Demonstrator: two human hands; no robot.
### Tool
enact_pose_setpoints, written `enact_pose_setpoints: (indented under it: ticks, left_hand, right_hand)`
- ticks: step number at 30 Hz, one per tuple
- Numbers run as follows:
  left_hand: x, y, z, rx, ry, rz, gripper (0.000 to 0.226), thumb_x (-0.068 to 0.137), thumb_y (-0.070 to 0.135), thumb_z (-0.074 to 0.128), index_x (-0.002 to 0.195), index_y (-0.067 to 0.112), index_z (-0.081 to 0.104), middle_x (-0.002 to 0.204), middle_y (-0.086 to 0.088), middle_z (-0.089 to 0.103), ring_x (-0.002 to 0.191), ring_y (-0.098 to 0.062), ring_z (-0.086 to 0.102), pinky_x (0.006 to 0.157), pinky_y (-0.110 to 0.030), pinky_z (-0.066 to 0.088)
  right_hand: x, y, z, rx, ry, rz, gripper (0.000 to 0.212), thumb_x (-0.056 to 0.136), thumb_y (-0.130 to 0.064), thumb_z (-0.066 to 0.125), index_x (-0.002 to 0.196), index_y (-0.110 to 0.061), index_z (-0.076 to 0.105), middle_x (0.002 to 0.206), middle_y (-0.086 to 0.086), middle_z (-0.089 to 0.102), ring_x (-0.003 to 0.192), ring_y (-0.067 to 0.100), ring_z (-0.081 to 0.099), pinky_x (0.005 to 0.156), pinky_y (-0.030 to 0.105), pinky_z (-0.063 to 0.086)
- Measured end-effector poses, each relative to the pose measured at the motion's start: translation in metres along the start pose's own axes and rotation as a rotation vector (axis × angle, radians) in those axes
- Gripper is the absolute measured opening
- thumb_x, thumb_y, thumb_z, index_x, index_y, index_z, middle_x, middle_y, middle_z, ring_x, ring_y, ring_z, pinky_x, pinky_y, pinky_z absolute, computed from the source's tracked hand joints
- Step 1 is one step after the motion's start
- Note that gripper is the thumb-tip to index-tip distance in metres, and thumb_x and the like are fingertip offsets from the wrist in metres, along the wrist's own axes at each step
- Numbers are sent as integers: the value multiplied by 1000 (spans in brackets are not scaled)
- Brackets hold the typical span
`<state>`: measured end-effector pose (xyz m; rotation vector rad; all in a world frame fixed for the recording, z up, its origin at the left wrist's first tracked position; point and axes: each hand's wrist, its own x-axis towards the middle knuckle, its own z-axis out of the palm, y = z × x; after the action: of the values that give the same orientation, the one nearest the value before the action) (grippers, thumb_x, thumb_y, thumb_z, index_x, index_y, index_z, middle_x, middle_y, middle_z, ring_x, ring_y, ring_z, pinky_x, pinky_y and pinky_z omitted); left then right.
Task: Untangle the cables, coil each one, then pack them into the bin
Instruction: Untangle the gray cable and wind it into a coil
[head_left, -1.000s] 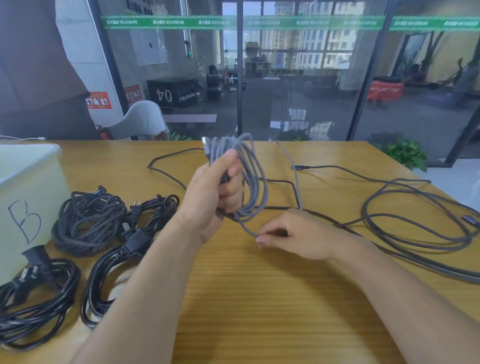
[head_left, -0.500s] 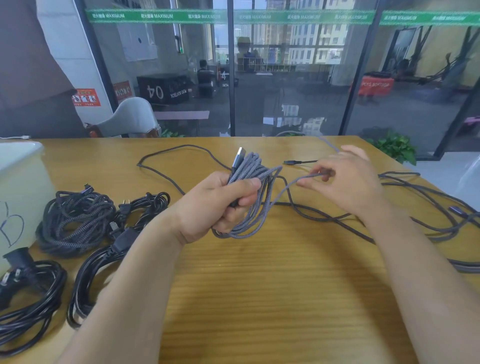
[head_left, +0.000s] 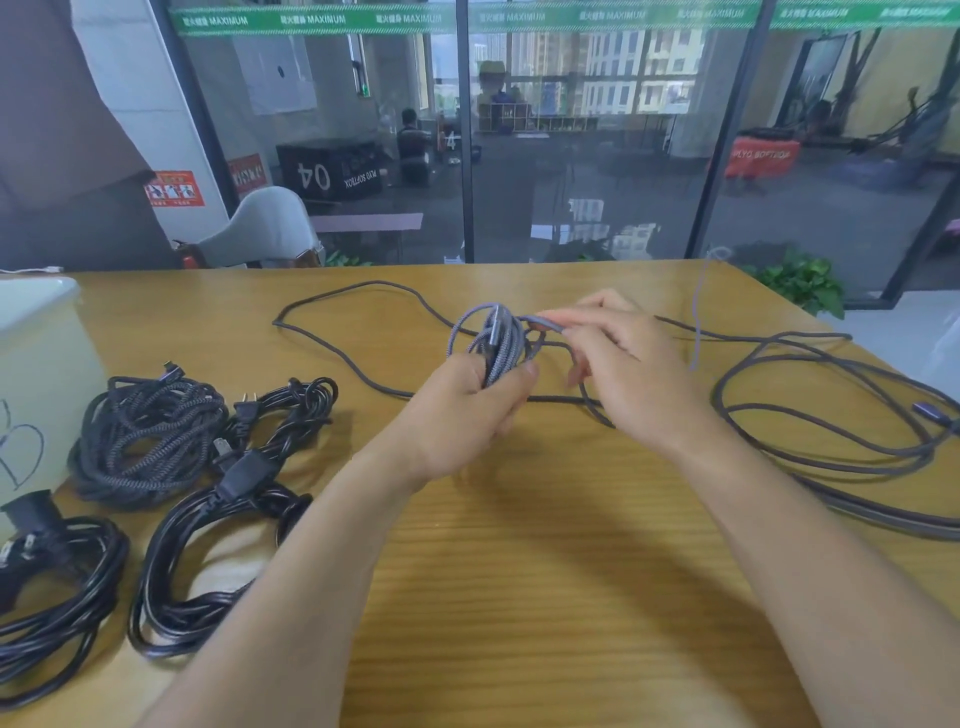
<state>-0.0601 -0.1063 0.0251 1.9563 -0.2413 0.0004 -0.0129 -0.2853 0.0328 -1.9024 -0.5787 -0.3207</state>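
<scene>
Left hand (head_left: 462, 410) had its fingers curled tight round a bundle of grey braided cable (head_left: 496, 343), thumb clamped across the front, coil held up over the middle of the wooden table (head_left: 545, 597). Right hand (head_left: 623, 374) was just beside it, fingertips (head_left: 558, 325) pinching the loose strand at the top of the coil, other fingers loosely bent. Both forearms angled in from below. Finished black coils (head_left: 150, 431) lay off to the left by the white bin (head_left: 41, 353).
</scene>
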Motion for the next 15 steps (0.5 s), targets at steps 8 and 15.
enact_pose_setpoints:
  ticks: [8,15]
  left_hand:
    - [-2,7,5,-215,202,48,61,105,54,45,69,9,28,61,-4,21,49,-16,17,43,-22,20]
    - [-1,4,5,-192,272,120,54,100,39,63,61,10,39,55,0,26,43,-10,22,41,-15,26]
  right_hand:
    - [-11,-2,17,101,-94,-164,27,104,-8,61,124,-20,75,105,-7,79,107,13,73,100,41,56]
    - [-12,0,26,435,-169,53,32,101,7,58,118,-15,75,111,11,77,109,28,73,101,45,58]
